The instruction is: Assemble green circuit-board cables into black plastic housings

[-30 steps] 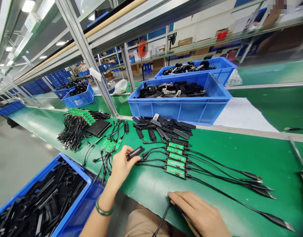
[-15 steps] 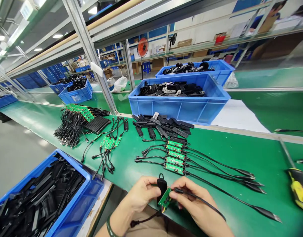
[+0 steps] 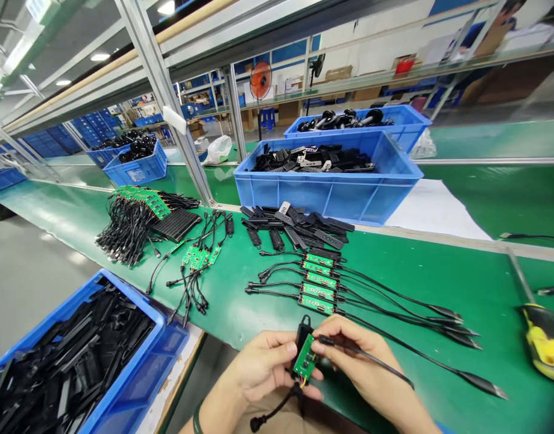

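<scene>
- Green counter [image 3: 439, 283] ran along a factory line under metal racks, with a blue bin [image 3: 331, 196] of black parts at its back.
- At the near edge the left hand [image 3: 258, 364] and the right hand [image 3: 367, 371] met, fingers touching.
- Its grip closed, the left held a black shell [image 3: 302, 330], thumb by a small green board [image 3: 305, 358] set against it.
- Pinching narrowly, the right grip held the cable [image 3: 371, 357] at the board's end.
- Four boards [image 3: 319, 283] with leads lay in a row just beyond the hands.
- Loose shells [image 3: 299, 226] lay heaped behind that row.
- Well apart at far right lay a yellow screwdriver [image 3: 543, 340].
- Near left stood a second bin [image 3: 136, 386] of black parts.
</scene>
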A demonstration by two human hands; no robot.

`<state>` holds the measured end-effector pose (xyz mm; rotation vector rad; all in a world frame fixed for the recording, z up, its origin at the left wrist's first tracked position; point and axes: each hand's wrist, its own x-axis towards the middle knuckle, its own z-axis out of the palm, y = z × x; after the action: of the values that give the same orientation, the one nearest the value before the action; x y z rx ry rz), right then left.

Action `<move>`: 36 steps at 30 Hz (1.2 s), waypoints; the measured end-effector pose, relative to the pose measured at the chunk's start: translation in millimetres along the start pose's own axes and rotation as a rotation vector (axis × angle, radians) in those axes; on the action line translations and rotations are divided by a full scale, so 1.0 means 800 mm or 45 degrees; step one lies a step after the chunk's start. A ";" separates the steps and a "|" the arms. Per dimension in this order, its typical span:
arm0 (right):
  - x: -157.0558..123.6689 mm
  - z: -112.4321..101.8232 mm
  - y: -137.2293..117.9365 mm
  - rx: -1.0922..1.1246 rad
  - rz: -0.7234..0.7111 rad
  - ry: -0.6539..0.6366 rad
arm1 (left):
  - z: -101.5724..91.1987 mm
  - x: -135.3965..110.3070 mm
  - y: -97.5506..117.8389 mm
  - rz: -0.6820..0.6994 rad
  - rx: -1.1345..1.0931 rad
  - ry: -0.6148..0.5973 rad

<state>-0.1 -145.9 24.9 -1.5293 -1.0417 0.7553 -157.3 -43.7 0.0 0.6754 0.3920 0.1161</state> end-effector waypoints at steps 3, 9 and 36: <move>0.000 0.001 0.000 -0.040 -0.124 0.034 | -0.001 0.002 -0.007 0.009 -0.042 0.007; 0.000 0.006 0.000 -0.077 -0.143 0.076 | 0.010 0.004 -0.014 0.040 -0.004 0.077; -0.031 -0.002 0.022 -0.021 0.280 -0.419 | 0.002 0.006 0.042 0.440 1.797 0.432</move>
<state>-4.7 -169.4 6.3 -1.5841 -1.1297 1.1846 -151.5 -17.5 20.7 2.1364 0.6675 0.2864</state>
